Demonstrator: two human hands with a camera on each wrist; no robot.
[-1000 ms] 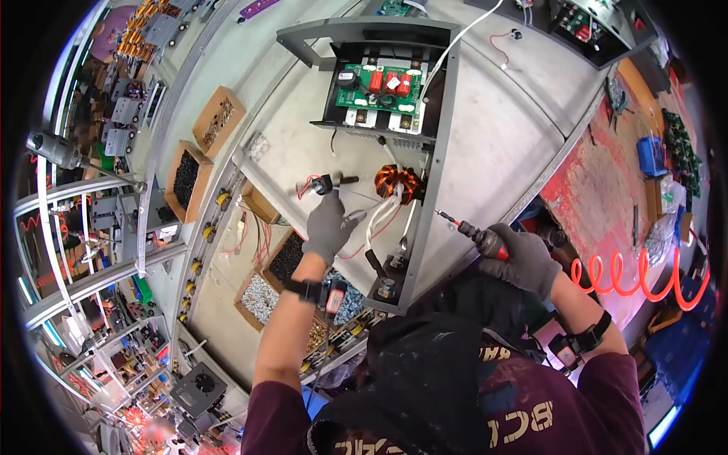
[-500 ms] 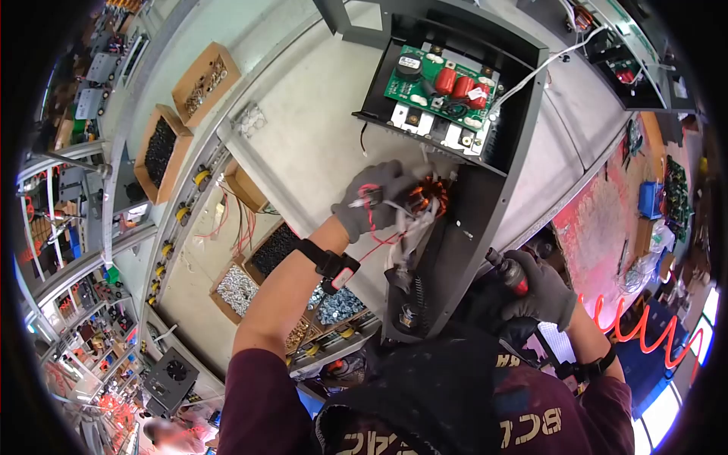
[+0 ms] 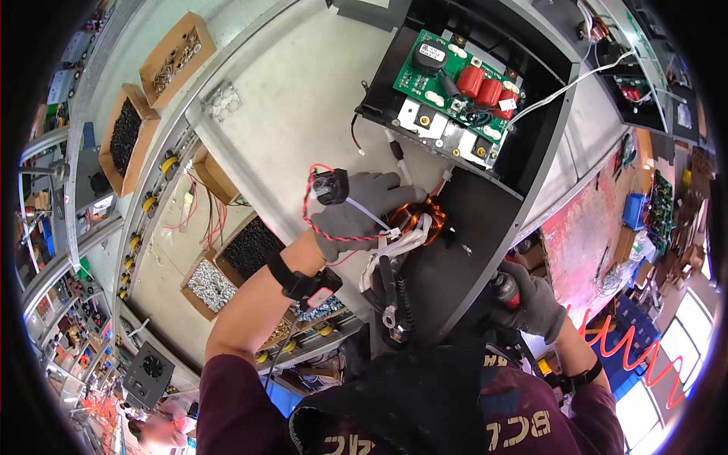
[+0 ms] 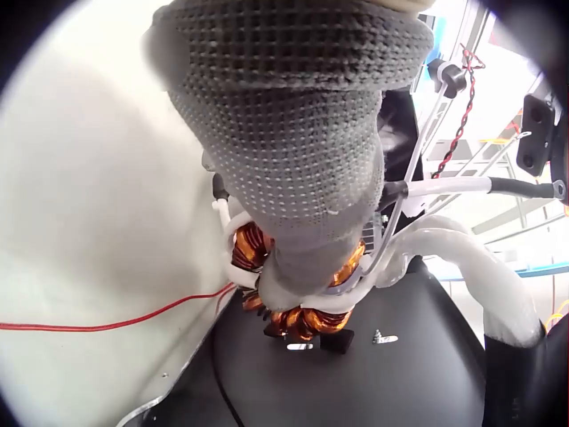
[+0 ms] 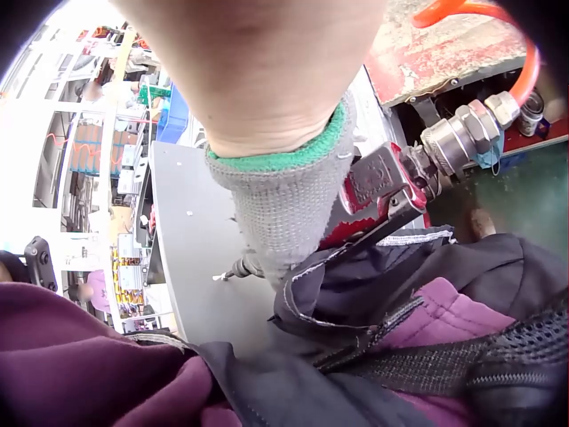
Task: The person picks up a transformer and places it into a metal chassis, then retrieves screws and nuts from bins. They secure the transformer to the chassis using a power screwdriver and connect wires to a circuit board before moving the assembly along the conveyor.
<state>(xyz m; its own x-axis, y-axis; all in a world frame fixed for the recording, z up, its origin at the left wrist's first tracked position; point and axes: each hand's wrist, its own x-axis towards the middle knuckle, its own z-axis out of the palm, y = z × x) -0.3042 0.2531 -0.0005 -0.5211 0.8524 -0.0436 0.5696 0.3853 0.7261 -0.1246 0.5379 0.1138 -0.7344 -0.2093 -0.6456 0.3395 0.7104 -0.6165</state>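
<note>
My gloved left hand (image 3: pixel 373 191) grips a copper-wound toroid coil (image 3: pixel 412 217) at the side of a black metal enclosure (image 3: pixel 481 216). Up close in the left wrist view, a grey fingertip (image 4: pixel 293 289) dips into the ring's middle. Over the back of that hand lies a small black part (image 3: pixel 331 186) on a twisted red-black wire. Thick white sleeved leads (image 3: pixel 379 262) run from the coil toward my body. Low by the enclosure's near wall, my gloved right hand (image 3: pixel 544 307) holds a red pneumatic screwdriver (image 5: pixel 364 191), its bit (image 5: pixel 220 277) pointing at the grey panel.
A green circuit board (image 3: pixel 413 83) with red capacitors sits inside the enclosure's far part. Screw trays (image 3: pixel 216 292) stand at the left, with cardboard boxes (image 3: pixel 133 140) beyond the rail. An orange coiled air hose (image 3: pixel 629 341) hangs at right. Another unit (image 3: pixel 644 98) stands behind.
My left hand has moved right and taken hold of the coil. My right hand has drawn the screwdriver down, away from the enclosure. The enclosure appears farther right in the head view.
</note>
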